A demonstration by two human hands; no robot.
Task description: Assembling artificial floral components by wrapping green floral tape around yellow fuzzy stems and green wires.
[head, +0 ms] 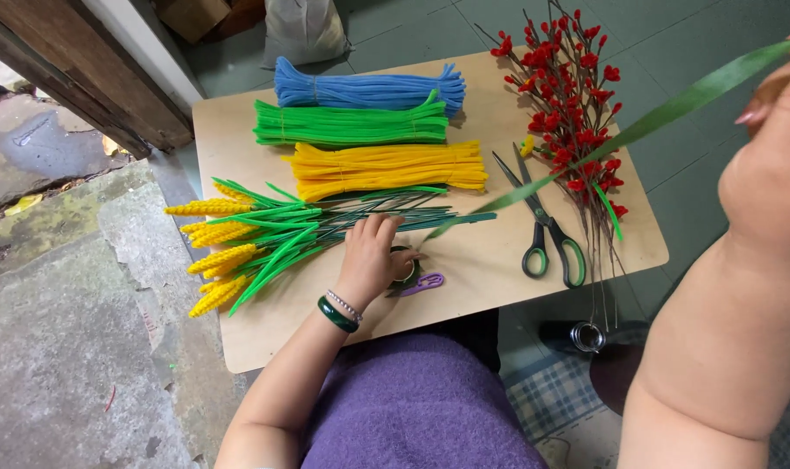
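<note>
Grey concrete and green tiles surround a small wooden board serving as a worktop on the person's lap. Bundles of blue, green and yellow pipe cleaners lie across it, beside finished yellow wheat stems and red blossom sprays. Scissors rest mid-board. The right hand, raised close to the camera, pinches a long green strip; keeping it taut should help. The left hand presses, fingers curled, on a tape roll.
</note>
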